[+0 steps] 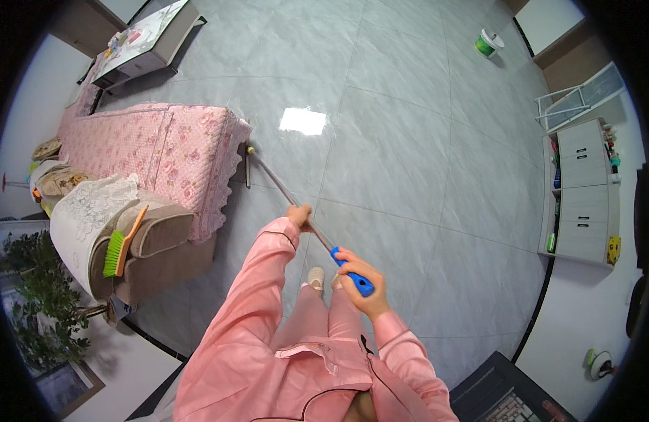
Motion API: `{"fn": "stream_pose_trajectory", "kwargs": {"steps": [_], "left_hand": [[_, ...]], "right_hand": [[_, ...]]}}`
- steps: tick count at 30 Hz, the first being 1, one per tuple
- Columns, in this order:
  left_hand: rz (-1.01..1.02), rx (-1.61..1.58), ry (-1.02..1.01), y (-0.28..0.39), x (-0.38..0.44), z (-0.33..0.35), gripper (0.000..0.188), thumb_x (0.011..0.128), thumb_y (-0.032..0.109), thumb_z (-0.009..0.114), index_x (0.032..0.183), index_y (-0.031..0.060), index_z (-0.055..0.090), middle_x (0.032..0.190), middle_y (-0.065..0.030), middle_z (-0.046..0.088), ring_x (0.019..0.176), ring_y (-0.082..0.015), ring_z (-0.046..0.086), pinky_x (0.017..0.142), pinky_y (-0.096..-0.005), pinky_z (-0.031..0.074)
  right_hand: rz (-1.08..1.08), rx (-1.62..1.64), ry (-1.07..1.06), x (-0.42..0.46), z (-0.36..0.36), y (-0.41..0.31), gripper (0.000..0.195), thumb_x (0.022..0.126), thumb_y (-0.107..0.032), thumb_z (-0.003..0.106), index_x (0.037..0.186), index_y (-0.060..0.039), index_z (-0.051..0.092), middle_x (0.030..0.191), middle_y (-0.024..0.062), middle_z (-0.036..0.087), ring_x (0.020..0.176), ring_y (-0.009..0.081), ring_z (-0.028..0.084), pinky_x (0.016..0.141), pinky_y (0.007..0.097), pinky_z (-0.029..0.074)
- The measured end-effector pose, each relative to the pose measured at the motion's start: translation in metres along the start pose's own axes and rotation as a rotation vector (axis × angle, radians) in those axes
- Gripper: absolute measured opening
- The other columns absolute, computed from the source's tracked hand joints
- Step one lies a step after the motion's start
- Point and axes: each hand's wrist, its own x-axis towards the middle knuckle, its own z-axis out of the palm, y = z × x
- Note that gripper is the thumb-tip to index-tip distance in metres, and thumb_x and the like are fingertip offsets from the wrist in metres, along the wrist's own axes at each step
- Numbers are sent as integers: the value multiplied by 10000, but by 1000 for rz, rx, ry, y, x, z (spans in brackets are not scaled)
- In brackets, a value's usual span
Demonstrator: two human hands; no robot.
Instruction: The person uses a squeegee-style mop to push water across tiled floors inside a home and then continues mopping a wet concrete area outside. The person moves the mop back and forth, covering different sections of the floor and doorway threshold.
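Both my hands grip a long-handled floor tool, probably a mop or broom, slanting away from me to the left. My left hand (pixel 300 216) is wrapped around its metal pole (pixel 274 180) about midway. At the near end, my right hand (pixel 365 285) holds the blue plastic grip (pixel 360 284). A yellow joint (pixel 251 151) sits at the far end of the pole, beside the sofa's corner. A narrow head (pixel 248 171) shows below that joint on the grey tiled floor (pixel 388 158); part of it may be hidden by the sofa cover.
A sofa with a pink floral quilted cover (pixel 192 153) stands at left; a green-bristled brush (pixel 119 248) rests on its arm. Beyond is a marble-topped table (pixel 150 39). A white-green bucket (pixel 488 44) stands far right, near a cabinet (pixel 583 195). A plant (pixel 45 295) is lower left.
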Motion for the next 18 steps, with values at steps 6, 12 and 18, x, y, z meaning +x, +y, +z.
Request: {"fn": "stream_pose_trajectory", "kwargs": {"steps": [6,12,18], "left_hand": [[-75,159,-281,-30,-108,147,577,788,181,492,1030,-211,144,656,-292,555,454,-339,584,365,-389,497],[-131,190,-503,-101,-198,243,639,772,191,502,1003,-192,45,653,-271,551,425,-303,570,339,-373,489],[-346,264,-829,-133,-254,313,627,772,186,505,1020,-208,85,645,-258,550,454,-310,583,352,-389,498]], "right_hand": [[164,-218,222,-89,-104,-56,44,702,-8,570,740,3,589,1005,192,603,1028,306,552,875,388,424],[384,-161,633,-172,-138,-144,111,701,-71,600,680,31,563,935,228,596,988,331,557,803,411,460],[314,-468,639,-207,-147,-202,142,718,-89,578,729,49,544,1006,247,568,1000,348,536,817,436,449]]}}
